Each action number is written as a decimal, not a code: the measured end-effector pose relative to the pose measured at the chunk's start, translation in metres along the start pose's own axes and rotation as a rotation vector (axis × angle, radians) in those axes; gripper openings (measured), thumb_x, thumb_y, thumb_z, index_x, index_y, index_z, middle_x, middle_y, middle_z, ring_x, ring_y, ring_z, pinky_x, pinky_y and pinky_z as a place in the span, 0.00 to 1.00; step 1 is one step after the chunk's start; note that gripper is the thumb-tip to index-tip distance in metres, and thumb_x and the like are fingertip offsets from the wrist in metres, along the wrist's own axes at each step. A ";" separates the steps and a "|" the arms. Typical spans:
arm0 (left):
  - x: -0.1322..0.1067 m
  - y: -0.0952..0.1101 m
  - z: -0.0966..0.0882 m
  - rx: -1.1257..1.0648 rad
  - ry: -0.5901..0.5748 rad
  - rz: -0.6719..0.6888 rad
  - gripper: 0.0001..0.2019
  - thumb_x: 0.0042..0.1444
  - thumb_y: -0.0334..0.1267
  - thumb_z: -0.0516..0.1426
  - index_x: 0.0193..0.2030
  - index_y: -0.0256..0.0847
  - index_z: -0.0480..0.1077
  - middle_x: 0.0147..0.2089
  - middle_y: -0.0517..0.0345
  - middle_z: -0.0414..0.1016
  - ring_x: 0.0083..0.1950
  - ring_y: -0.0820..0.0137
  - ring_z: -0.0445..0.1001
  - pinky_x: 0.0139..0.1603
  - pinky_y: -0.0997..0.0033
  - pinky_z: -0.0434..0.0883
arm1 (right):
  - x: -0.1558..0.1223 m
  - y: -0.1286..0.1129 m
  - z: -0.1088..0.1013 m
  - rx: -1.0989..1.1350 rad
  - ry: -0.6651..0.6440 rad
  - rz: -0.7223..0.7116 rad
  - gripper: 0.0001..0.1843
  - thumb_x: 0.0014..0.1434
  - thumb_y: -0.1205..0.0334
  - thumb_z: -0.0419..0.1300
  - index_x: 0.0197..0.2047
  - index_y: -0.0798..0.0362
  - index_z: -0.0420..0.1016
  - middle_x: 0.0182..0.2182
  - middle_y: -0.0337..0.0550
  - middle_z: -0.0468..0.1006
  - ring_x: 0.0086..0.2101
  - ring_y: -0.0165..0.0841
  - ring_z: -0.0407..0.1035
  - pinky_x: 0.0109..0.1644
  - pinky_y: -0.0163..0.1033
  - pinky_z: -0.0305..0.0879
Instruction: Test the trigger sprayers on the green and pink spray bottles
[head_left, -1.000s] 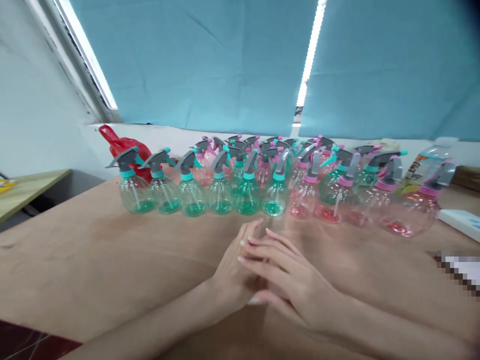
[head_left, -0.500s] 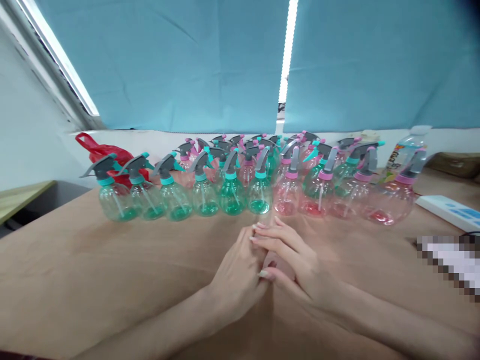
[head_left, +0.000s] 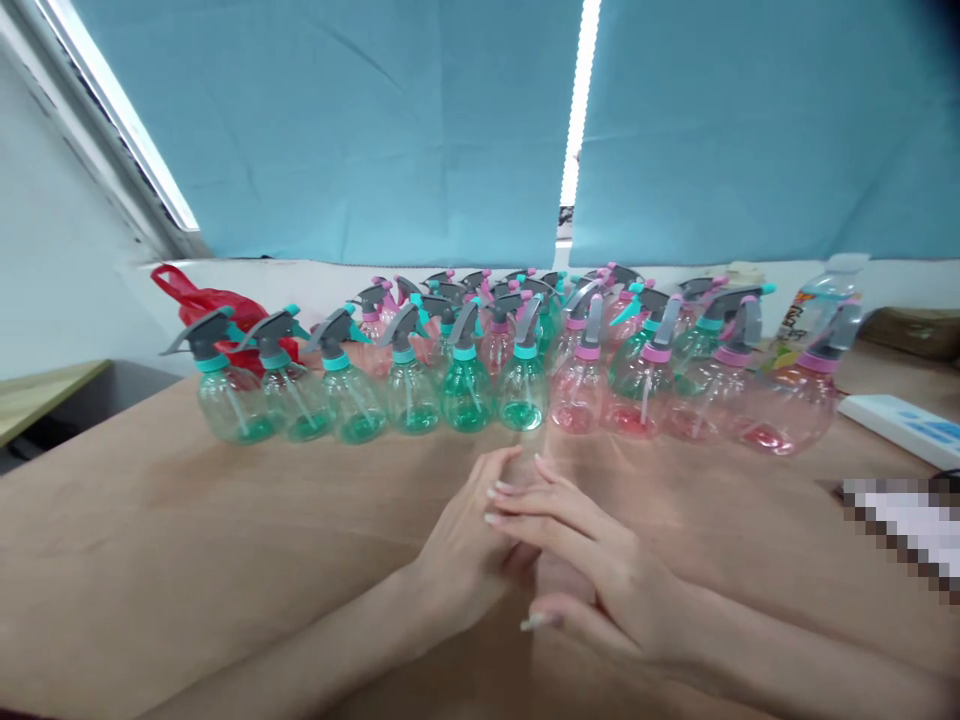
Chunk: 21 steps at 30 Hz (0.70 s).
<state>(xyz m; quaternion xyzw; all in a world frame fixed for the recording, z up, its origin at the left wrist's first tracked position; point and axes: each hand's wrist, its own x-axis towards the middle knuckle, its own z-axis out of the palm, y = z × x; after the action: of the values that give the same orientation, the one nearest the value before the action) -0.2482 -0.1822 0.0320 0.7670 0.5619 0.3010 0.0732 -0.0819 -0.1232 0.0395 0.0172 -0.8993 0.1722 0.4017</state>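
My left hand [head_left: 469,545] and my right hand [head_left: 592,555] meet over the brown tabletop [head_left: 262,560]. The right fingertips rest across the fingers of the left hand, and the right thumb is spread away below. Left fingers stretch forward; some are covered by the right hand. Nothing held shows in either hand. Just beyond them stands a front row of round spray bottles: a green spray bottle [head_left: 466,390] and a clear one with green liquid [head_left: 523,395] lie nearest the left hand, and a pink spray bottle [head_left: 576,395] nearest the right.
More spray bottles with grey triggers crowd behind the front row. A red plastic bag [head_left: 214,300] sits at back left. On the right are a labelled drink bottle [head_left: 814,300], a white power strip [head_left: 900,420] and a pixelated flat object [head_left: 907,525]. A blue curtain [head_left: 337,130] hangs behind.
My hands have loosened from a closer clasp. The right thumb has moved down and away from the left hand, and the fingers are more spread. The bottles stand as before.
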 end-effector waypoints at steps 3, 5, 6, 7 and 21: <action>0.002 -0.008 -0.020 0.078 0.008 -0.083 0.13 0.61 0.36 0.53 0.52 0.45 0.69 0.59 0.46 0.68 0.65 0.53 0.64 0.59 0.47 0.70 | -0.003 0.003 -0.011 -0.042 0.018 0.034 0.24 0.69 0.54 0.51 0.64 0.54 0.64 0.54 0.55 0.75 0.58 0.44 0.66 0.65 0.60 0.54; 0.004 -0.019 -0.038 0.154 0.139 -0.201 0.11 0.62 0.39 0.54 0.49 0.43 0.71 0.59 0.46 0.66 0.62 0.55 0.67 0.61 0.48 0.69 | -0.006 0.008 -0.024 -0.101 0.021 0.075 0.21 0.69 0.55 0.50 0.62 0.52 0.65 0.54 0.53 0.75 0.58 0.44 0.67 0.66 0.60 0.54; 0.005 -0.027 -0.048 0.180 0.207 -0.246 0.10 0.60 0.40 0.56 0.47 0.44 0.72 0.55 0.50 0.69 0.57 0.58 0.71 0.57 0.52 0.72 | -0.008 0.010 -0.032 -0.134 0.017 0.077 0.21 0.69 0.56 0.51 0.62 0.50 0.66 0.54 0.52 0.76 0.57 0.44 0.67 0.66 0.60 0.54; 0.006 -0.036 -0.058 0.194 0.259 -0.283 0.09 0.61 0.41 0.55 0.46 0.44 0.72 0.50 0.52 0.71 0.52 0.60 0.75 0.51 0.56 0.75 | -0.011 0.012 -0.041 -0.172 0.018 0.109 0.20 0.69 0.57 0.51 0.62 0.49 0.67 0.55 0.51 0.75 0.57 0.45 0.68 0.65 0.60 0.56; 0.034 -0.090 -0.092 0.447 0.424 -0.287 0.14 0.60 0.43 0.58 0.51 0.43 0.73 0.61 0.44 0.63 0.65 0.51 0.62 0.63 0.45 0.62 | -0.044 0.014 -0.080 -0.433 0.048 0.275 0.14 0.67 0.59 0.51 0.50 0.43 0.76 0.47 0.44 0.80 0.48 0.41 0.74 0.50 0.50 0.74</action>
<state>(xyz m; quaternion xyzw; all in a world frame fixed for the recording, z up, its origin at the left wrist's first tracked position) -0.3651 -0.1404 0.0783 0.5974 0.7190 0.3099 -0.1733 0.0033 -0.0886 0.0526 -0.1959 -0.8992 0.0289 0.3902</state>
